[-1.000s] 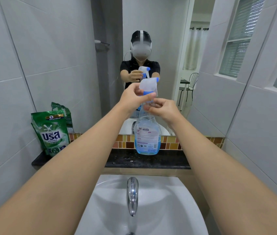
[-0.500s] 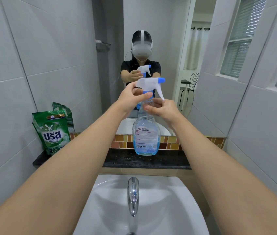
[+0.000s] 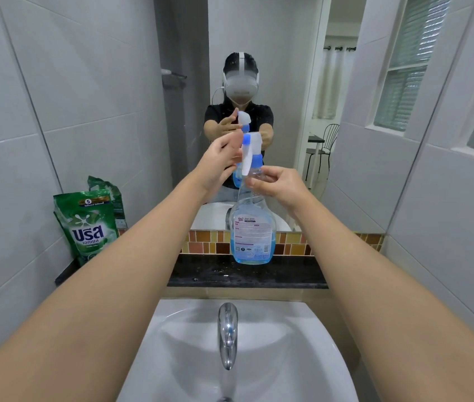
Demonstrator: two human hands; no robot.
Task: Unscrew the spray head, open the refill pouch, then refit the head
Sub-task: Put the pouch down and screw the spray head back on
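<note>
A clear spray bottle [image 3: 251,236] with blue liquid low inside stands upright on the black stone shelf [image 3: 201,275]. Its white and blue spray head [image 3: 249,150] sits on the neck with the nozzle turned toward me. My left hand [image 3: 220,161] is at the left side of the head, fingers spread, fingertips touching or nearly touching it. My right hand [image 3: 280,184] pinches the bottle's neck just under the blue collar. The green refill pouch [image 3: 90,227] stands upright at the shelf's left end against the wall.
A mirror [image 3: 288,82] behind the shelf reflects me and the bottle. Below the shelf are a white basin [image 3: 302,358] and a chrome tap [image 3: 228,329]. Tiled walls close in on both sides, and a window [image 3: 404,68] is at the right.
The spray head has turned about half a turn, from nozzle pointing right to nozzle facing me. My left hand has opened and loosened off the head. The right hand keeps the neck.
</note>
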